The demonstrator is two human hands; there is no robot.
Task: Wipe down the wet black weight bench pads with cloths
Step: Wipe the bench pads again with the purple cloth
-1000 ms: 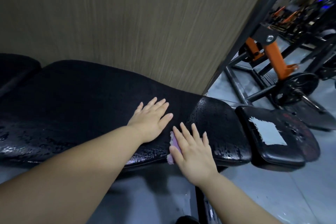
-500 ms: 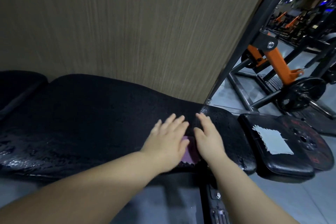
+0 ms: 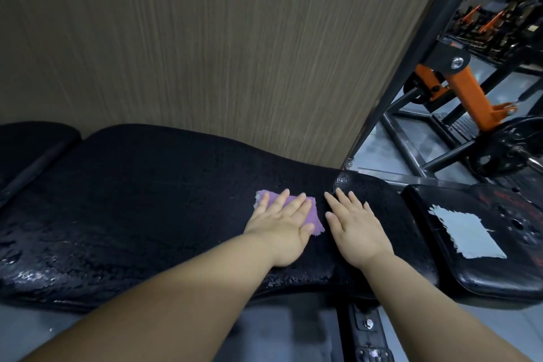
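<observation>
Long black textured weight bench pad (image 3: 147,200), wet and beaded along its near edge; smaller black seat pad (image 3: 435,267) just right of it, bearing a pale torn patch (image 3: 464,232); left hand (image 3: 282,226), fingers straight and released, pressing flat on cloth; right hand (image 3: 355,229), fingers straight, flat on the long pad's right end; small purple cloth (image 3: 316,217) under the left hand.
</observation>
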